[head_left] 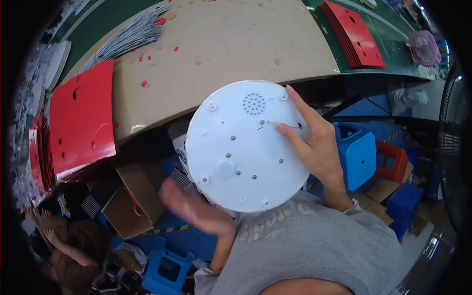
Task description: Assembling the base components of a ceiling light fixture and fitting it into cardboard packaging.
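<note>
A round white plastic disc [246, 147] with small screws, a patch of tiny holes and a raised button shape fills the middle of the view, held up in front of my chest. My right hand [314, 142] grips its right edge, thumb pressed on the face near a thin dark wire. My left hand [196, 206] is blurred below the disc's lower left rim, fingers spread, holding nothing; whether it touches the disc I cannot tell.
A brown cardboard-covered table [221, 44] lies beyond the disc, with stacks of red punched sheets at left [81, 118] and far right [356, 34]. Blue plastic stools [356, 155] [164, 268], a red stool [391, 160] and cardboard boxes [130, 206] stand below. Another person [69, 250] crouches lower left.
</note>
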Tool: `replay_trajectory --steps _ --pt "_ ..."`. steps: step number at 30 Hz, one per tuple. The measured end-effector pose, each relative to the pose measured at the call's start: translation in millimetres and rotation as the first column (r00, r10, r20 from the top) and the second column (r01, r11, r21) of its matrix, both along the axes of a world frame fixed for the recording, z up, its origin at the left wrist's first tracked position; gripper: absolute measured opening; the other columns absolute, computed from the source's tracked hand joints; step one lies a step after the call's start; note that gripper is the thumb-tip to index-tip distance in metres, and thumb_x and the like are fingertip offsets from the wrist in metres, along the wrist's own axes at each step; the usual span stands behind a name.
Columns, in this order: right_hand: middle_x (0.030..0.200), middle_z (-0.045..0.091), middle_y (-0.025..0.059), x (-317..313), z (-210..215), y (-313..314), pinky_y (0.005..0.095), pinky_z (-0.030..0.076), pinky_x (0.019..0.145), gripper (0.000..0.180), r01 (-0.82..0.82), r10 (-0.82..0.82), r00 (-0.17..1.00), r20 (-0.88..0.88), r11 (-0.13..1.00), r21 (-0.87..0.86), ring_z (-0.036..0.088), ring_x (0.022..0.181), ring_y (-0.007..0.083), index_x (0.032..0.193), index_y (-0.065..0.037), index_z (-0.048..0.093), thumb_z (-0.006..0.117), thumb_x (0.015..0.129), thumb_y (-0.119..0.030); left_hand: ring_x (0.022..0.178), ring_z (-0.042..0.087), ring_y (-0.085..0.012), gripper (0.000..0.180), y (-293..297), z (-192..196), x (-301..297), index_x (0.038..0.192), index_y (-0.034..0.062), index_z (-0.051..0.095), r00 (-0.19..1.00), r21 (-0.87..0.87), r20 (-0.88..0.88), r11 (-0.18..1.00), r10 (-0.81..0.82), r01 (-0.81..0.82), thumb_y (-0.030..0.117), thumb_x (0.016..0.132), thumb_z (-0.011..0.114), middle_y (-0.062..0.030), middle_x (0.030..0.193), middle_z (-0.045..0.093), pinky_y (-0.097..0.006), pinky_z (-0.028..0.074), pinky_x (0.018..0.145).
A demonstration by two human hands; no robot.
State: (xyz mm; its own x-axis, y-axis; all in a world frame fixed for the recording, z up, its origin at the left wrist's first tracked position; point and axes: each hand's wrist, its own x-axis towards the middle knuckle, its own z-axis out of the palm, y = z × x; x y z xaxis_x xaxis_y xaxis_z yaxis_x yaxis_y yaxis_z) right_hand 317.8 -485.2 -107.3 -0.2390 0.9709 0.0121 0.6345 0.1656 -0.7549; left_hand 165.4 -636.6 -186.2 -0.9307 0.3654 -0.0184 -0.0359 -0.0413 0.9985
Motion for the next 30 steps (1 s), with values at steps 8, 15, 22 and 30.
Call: replay_trajectory --steps 8,15,22,30 --pt "0.114 0.073 0.0228 11.9 13.3 4.7 0.0364 0.058 0.086 0.065 -0.281 0.257 0.957 -0.137 0.938 -0.204 0.074 0.102 0.0281 0.149 -0.004 0.049 0.073 0.089 -0.009 0.139 0.05 -0.0409 0.053 7.2 58.2 -1.2 0.135 0.0021 0.062 0.301 -0.689 -0.577 0.65 -0.759 0.321 0.017 0.084 0.06 -0.0197 0.139 0.063 -0.057 0.022 0.12" --pt "0.071 0.071 0.0075 52.6 37.3 -13.6 0.027 0.055 0.051 0.017 -0.599 0.559 0.798 -0.225 0.695 -0.398 0.072 0.06 0.0172 0.096 -0.002 0.068 0.056 0.103 -0.012 0.13 0.06 -0.0379 0.048 -0.8 48.8 -19.4 0.122 0.0024 0.073 0.389 -0.598 -0.615 0.728 -0.686 0.337 0.014 0.076 0.061 -0.0172 0.131 0.069 -0.055 0.028 0.118" --pt "0.074 0.072 0.0105 51.4 18.3 -35.6 0.0283 0.055 0.051 0.017 -0.698 0.679 0.713 -0.175 0.66 -0.278 0.072 0.059 0.0197 0.094 -0.001 0.068 0.057 0.101 -0.011 0.13 0.06 -0.041 0.044 -2.3 46.3 -20.1 0.121 -0.0004 0.072 0.372 -0.546 -0.661 0.758 -0.651 0.355 0.008 0.08 0.057 -0.0208 0.13 0.069 -0.056 0.033 0.116" --pt "0.084 0.072 0.0144 60.0 3.4 -40.2 0.0347 0.054 0.06 0.016 -0.726 0.723 0.682 -0.11 0.652 -0.218 0.071 0.068 0.0266 0.101 -0.002 0.072 0.062 0.097 -0.014 0.118 0.067 -0.043 0.044 -2.1 38.6 -26.8 0.109 -0.0041 0.074 0.335 -0.419 -0.755 0.807 -0.564 0.416 0.002 0.073 0.051 -0.024 0.116 0.073 -0.053 0.046 0.106"
